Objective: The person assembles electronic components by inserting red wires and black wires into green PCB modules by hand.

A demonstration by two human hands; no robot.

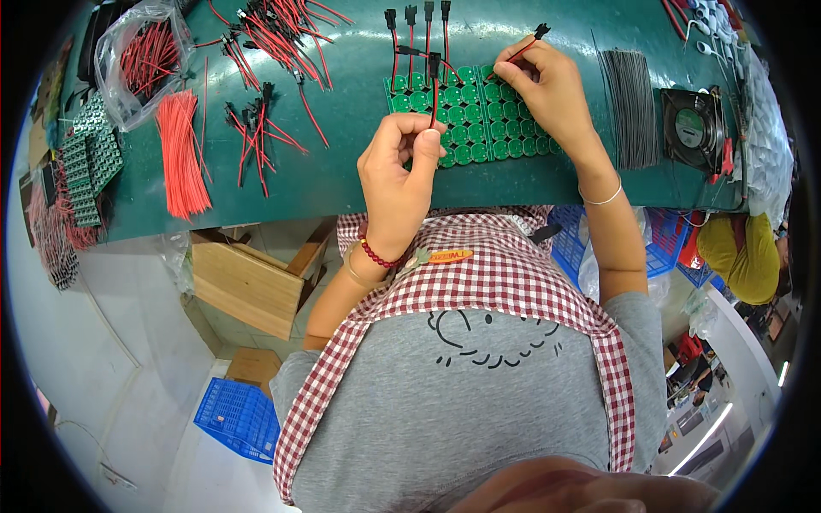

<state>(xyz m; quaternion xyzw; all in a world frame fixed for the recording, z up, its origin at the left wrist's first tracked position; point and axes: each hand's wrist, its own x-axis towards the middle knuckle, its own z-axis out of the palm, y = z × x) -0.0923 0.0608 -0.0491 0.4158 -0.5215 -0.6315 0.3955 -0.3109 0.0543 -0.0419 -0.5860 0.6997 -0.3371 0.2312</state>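
Observation:
My left hand (398,171) pinches a red and black wire lead with a black connector (434,67) standing up over a green panel of round circuit boards (469,128) on the green table. My right hand (549,90) rests on the panel's right part and holds another red and black lead whose black connector (540,32) points up and away. Three more leads with black connectors (417,34) lie side by side just beyond the panel.
A heap of connector leads (274,34), a bundle of red wires (181,154), a bag of red wires (147,56) and stacked green boards (85,162) lie at left. Black wire strands (631,107) and a small fan (693,128) sit at right. Blue crates (239,417) stand below.

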